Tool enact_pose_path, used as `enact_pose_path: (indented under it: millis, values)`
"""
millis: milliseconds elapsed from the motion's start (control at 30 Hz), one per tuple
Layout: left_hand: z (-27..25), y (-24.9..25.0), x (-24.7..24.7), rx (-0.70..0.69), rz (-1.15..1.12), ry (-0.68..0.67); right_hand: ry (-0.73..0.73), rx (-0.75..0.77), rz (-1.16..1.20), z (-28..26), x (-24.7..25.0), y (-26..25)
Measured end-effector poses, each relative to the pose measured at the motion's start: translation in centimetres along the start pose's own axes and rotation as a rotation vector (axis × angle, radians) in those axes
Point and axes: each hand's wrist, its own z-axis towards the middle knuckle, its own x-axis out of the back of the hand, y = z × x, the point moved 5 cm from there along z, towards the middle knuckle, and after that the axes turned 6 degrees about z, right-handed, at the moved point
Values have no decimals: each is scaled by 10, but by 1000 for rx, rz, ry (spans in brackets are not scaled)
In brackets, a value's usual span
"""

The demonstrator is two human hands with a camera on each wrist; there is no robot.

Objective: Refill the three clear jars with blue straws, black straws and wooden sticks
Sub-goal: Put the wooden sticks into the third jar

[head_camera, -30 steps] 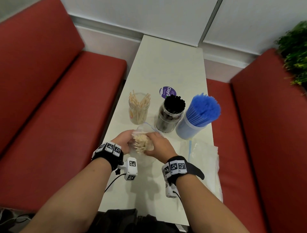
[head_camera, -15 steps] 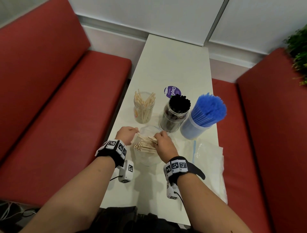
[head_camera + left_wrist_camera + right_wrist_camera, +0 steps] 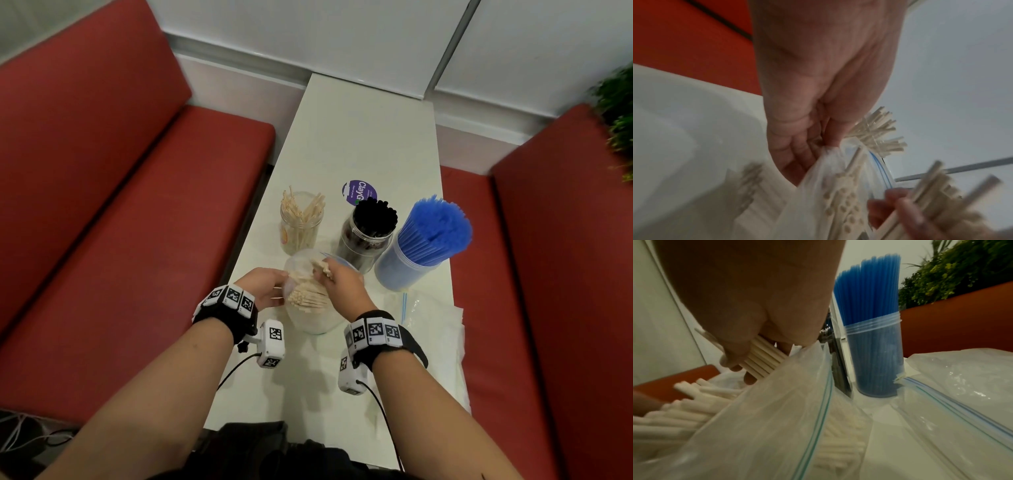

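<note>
Three clear jars stand in a row on the white table [image 3: 363, 137]: one part-filled with wooden sticks [image 3: 301, 219], one packed with black straws [image 3: 368, 233], one full of blue straws [image 3: 423, 245] [image 3: 873, 344]. In front of them lies a clear zip bag [image 3: 317, 318] [image 3: 760, 426] of wooden sticks [image 3: 305, 296]. My left hand [image 3: 265, 286] [image 3: 818, 100] pinches the bag's open edge. My right hand [image 3: 337, 281] [image 3: 748, 331] grips a small bunch of wooden sticks [image 3: 762, 358] lifted at the bag's mouth.
A purple round label [image 3: 359, 192] lies behind the jars. More empty clear zip bags [image 3: 428, 318] [image 3: 962, 394] lie at the table's right edge. Red bench seats [image 3: 120, 240] flank the narrow table, and a green plant [image 3: 616, 113] stands at far right.
My right hand has risen from inside the bag with a bunch of sticks, toward the jars. The left hand keeps hold of the bag's edge.
</note>
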Motion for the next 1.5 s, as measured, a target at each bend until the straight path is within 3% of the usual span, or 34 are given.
enact_pose_path:
  millis: [100,300,433,500,600,800,1000,1133,1300,1400,1500]
  values:
    - [3,-1,1,-20,79,12,78,16,240,-2,13,-10]
    - [9,-4,6,-61,164,51,26,-55,372,6,14,-10]
    - [13,2,12,-89,201,165,-107,-66,259,5,3,-6]
    - [14,1,13,-87,226,144,-107,-69,233,4,0,-5]
    - [15,-2,11,-111,191,32,-3,1,279,7,10,-14]
    - [14,4,10,-145,118,26,129,14,499,25,30,-22]
    - [26,9,16,-200,535,193,130,46,714,42,52,-43]
    - [27,5,20,-144,453,206,232,105,813,62,87,-71]
    - [33,0,18,-189,269,66,373,232,954,94,125,-111]
    - [35,-1,17,-163,178,-28,474,281,966,112,134,-127]
    - [37,1,19,-153,215,-33,513,298,892,129,129,-132]
